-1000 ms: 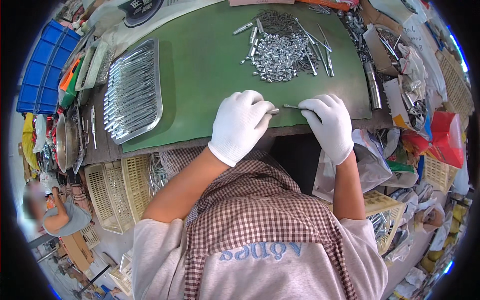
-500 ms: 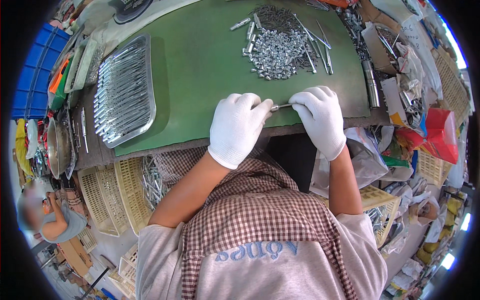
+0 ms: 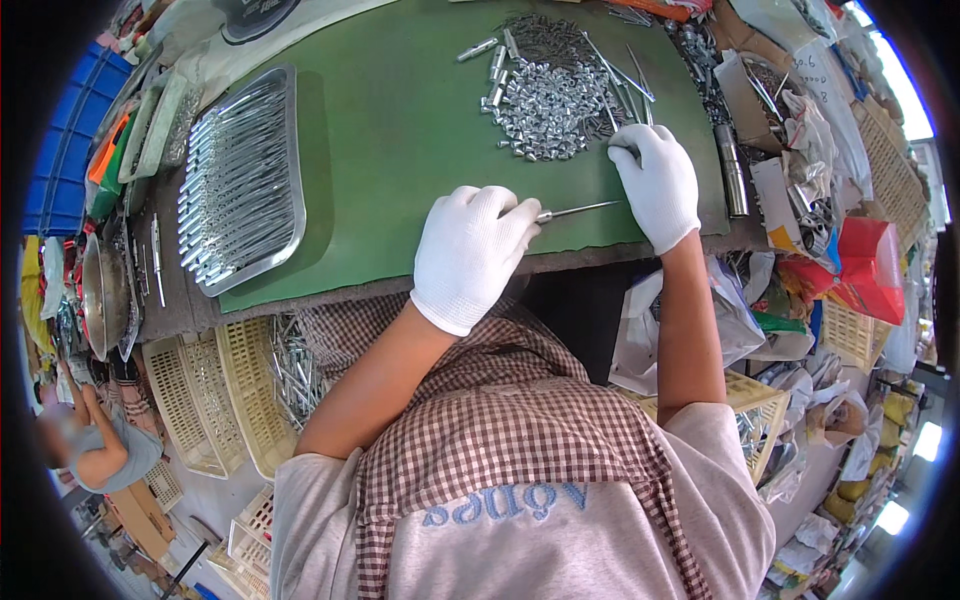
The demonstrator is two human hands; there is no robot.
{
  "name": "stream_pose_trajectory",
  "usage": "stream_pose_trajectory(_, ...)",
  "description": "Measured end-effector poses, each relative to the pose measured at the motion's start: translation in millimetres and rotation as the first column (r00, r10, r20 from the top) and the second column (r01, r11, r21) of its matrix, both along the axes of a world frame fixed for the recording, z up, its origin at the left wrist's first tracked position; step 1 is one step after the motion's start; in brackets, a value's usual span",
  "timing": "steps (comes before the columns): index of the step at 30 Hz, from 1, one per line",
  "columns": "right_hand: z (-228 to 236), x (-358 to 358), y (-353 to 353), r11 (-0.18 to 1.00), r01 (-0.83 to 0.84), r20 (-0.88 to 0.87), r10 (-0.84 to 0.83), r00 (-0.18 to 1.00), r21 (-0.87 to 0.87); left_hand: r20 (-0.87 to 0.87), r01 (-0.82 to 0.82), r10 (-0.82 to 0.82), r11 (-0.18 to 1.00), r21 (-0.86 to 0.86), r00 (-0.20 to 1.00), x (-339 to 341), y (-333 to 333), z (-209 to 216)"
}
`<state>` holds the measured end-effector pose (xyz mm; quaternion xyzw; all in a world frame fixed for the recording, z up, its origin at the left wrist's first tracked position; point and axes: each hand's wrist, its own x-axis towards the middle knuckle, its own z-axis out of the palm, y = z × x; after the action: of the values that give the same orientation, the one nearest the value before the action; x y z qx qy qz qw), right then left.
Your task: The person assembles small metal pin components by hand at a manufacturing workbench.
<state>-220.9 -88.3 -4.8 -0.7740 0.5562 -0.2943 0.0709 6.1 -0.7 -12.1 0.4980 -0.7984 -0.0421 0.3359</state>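
Toward the left of your bench, one metal tray (image 3: 297, 215) carries a row of slim silver rods (image 3: 240, 170), too many to count. Your left hand (image 3: 465, 258) is closed, fingertips pinching one silver tool (image 3: 580, 210): smooth and shiny, thicker where you grip it, its thin shaft pointing right above the green mat (image 3: 390, 150). Below, blue lettering (image 3: 505, 507) crosses your shirt. Beyond the tool lies one heap of small silver caps (image 3: 545, 112), uncountable. Your right hand (image 3: 655, 185), fingers half curled, is at the near ends of at least three slender tools (image 3: 638, 88); whether it holds one, I cannot tell. Farther right, a white sheet (image 3: 815, 50) bears handwriting.
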Motion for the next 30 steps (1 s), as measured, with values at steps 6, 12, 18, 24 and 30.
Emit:
stream_pose_trajectory(6,15.4,18.5,26.1,0.988,-0.152,-0.093,0.154,0.984,0.025,-0.004,-0.009,0.009,1.0,0.007,1.0,0.8,1.0,-1.9)
stream_pose_trajectory(12,15.7,38.9,53.2,0.916,-0.4,0.065,0.398,0.915,0.016,-0.002,-0.003,0.004,0.999,0.047,1.0,1.6,1.4,0.5)
stream_pose_trajectory(18,20.9,49.0,51.0,0.926,-0.375,0.107,0.369,0.923,0.036,0.002,-0.009,0.009,0.998,0.054,1.0,2.2,0.3,-0.7)
stream_pose_trajectory(24,39.8,47.3,54.1,0.88,-0.458,-0.368,0.47,0.802,0.124,0.015,-0.019,0.018,0.999,0.05,1.0,-0.1,0.7,0.0)
stream_pose_trajectory(30,16.6,-30.7,33.7,0.963,-0.044,-0.237,-0.021,0.971,-0.266,0.013,-0.051,0.051,0.999,-0.006,0.999,1.2,4.2,-2.8)
